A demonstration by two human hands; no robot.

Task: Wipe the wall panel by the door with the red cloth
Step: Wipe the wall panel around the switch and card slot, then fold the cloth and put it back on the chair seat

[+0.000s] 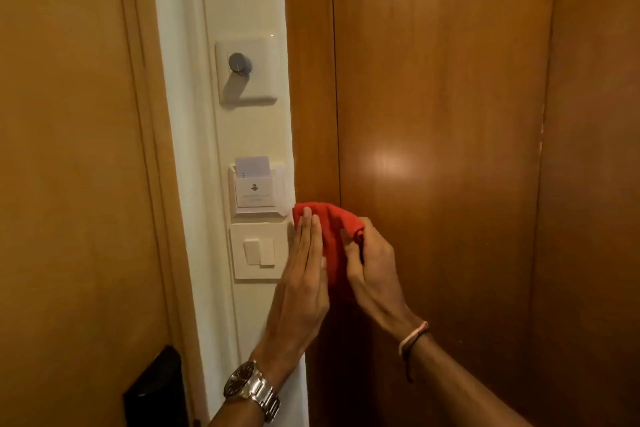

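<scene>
White key-card holder is showing a down arrow over unreadable print, while right hand is gripping crumpled red cloth against the brown wooden panel edge, left hand lying flat, fingers extended, on it.

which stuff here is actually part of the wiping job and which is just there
Part of the job:
- red cloth
- left hand, flat on the cloth
- right hand, gripping the cloth
- white wall panel

Just there:
- dimmer knob
- key card in its slot
- light switch
- wooden door
- wristwatch
</scene>
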